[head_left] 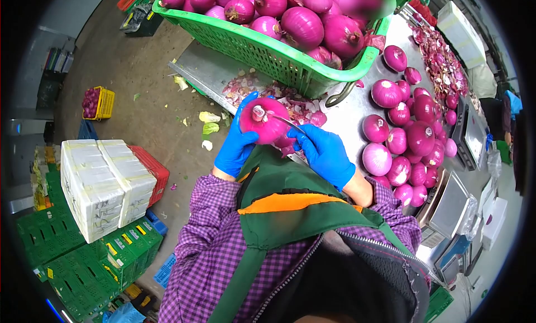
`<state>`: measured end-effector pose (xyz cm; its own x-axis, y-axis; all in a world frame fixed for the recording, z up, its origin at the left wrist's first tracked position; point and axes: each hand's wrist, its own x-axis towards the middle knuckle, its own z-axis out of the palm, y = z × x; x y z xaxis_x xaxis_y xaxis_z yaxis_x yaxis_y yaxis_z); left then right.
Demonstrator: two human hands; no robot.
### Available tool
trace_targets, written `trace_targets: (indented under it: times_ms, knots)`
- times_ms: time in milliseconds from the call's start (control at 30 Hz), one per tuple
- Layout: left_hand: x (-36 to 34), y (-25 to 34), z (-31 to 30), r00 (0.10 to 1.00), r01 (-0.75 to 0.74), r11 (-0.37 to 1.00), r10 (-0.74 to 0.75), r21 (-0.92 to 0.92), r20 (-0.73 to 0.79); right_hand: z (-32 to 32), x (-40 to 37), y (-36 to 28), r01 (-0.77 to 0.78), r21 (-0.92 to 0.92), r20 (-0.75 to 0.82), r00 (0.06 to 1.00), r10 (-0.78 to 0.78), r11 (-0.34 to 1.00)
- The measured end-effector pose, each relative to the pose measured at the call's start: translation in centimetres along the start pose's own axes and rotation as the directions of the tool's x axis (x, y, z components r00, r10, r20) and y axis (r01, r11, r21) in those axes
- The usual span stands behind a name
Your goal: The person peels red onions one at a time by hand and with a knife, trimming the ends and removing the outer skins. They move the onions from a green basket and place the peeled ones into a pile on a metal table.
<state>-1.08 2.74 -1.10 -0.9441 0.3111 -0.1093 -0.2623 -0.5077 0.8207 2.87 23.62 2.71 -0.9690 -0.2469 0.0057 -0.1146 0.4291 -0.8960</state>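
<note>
My left hand [237,147], in a blue glove, is closed around a large red onion [264,128] with its root end facing up. My right hand [325,154], also gloved in blue, grips a small knife [288,123], whose blade touches the onion's right side. Loose purple skin hangs below the onion, near my right fingers. Beyond my hands stands a green basket [290,59] filled with red onions. Many shiny onions [420,138] lie in a pile on the metal table [347,117] to the right.
Skin scraps [445,66] cover the table's far right. Scales [473,134] stand beyond the onion pile. At left are white foam boxes [106,183] on green crates [84,261], a red crate [153,172] and a yellow basket of onions [104,104]. Leaves litter the floor.
</note>
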Motion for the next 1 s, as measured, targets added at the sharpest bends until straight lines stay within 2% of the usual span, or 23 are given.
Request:
trace_targets:
  times_ms: [67,200,300,333,367,400,433,467,500,533,600,633,700,733,800,833,933,967,1000]
  knots:
    - [-0.1,0.2,0.2,0.998,-0.014,0.993,0.006,-0.118,-0.069,0.1,-0.6,0.5,-0.060,0.055,0.032,0.998,0.058,0.997]
    - [0.1,1.2,-0.5,0.996,-0.007,0.988,-0.007,-0.155,-0.089,0.8,-2.5,2.7,-0.058,0.187,0.044,0.998,0.051,0.981]
    - [0.6,3.2,0.0,0.993,-0.021,0.985,0.041,-0.171,0.112,0.1,-2.5,3.0,-0.097,0.316,0.073,0.994,0.077,0.944]
    - [0.7,3.6,0.0,0.993,-0.019,0.985,0.039,-0.172,0.112,-0.1,-2.3,3.0,-0.120,0.385,0.088,0.992,0.093,0.915]
    - [0.8,3.9,0.0,0.984,-0.004,0.995,0.023,-0.104,0.179,-0.6,-1.7,2.2,-0.090,0.414,0.073,0.995,0.066,0.906]
    - [0.9,4.1,-0.1,0.969,0.006,0.999,0.003,-0.035,0.246,-1.1,-1.1,1.3,-0.089,0.414,0.070,0.995,0.066,0.906]
    - [1.2,3.9,-0.8,0.963,0.011,0.999,-0.023,0.045,0.267,-1.6,-0.6,0.4,-0.026,0.384,0.055,0.998,0.005,0.923]
    - [1.2,3.7,-1.0,0.963,0.011,0.999,-0.023,0.046,0.270,-1.9,0.0,-0.2,0.037,0.354,0.042,0.998,-0.056,0.934]
    - [1.3,3.6,-1.0,0.963,-0.004,0.993,-0.028,0.118,0.267,-2.0,0.5,-0.4,0.073,0.228,0.038,0.996,-0.083,0.971]
    - [1.2,3.3,-1.1,0.964,-0.018,0.982,-0.033,0.188,0.262,-2.2,0.7,-0.3,0.072,0.228,0.037,0.996,-0.082,0.971]
    - [0.9,3.0,-1.4,0.970,-0.013,0.983,-0.031,0.181,0.240,-2.6,1.0,-0.1,0.057,0.073,0.125,0.990,-0.066,0.996]
    - [0.8,3.0,-1.5,0.977,0.010,0.983,-0.048,0.182,0.209,-2.6,1.1,0.0,0.058,0.071,0.129,0.989,-0.067,0.996]
    - [0.4,2.4,-1.9,0.983,0.039,0.984,-0.069,0.175,0.172,-2.5,0.8,0.2,-0.194,0.214,0.149,0.975,0.165,0.957]
    - [0.2,2.0,-2.2,0.987,0.057,0.982,-0.083,0.179,0.141,-2.1,0.8,0.1,-0.203,0.214,0.150,0.973,0.173,0.955]
    - [0.2,1.5,-2.5,0.987,0.082,0.980,-0.105,0.183,0.121,-1.1,1.7,-0.4,-0.015,0.259,0.009,1.000,0.013,0.966]
    - [0.2,1.3,-2.5,0.986,0.081,0.982,-0.104,0.170,0.132,-0.8,2.0,-0.6,-0.021,0.258,0.004,1.000,0.021,0.966]
    - [-0.1,1.0,-2.5,0.984,0.088,0.979,-0.115,0.186,0.140,0.0,3.0,-1.0,-0.100,0.047,0.084,0.992,0.096,0.994]
    - [-0.4,1.0,-2.5,0.983,0.090,0.972,-0.121,0.217,0.134,0.3,3.3,-0.7,-0.083,-0.012,0.066,0.994,0.083,0.997]
    - [-0.7,1.0,-2.5,0.983,0.094,0.972,-0.125,0.216,0.132,0.4,3.4,-0.4,-0.086,-0.010,0.068,0.994,0.086,0.996]
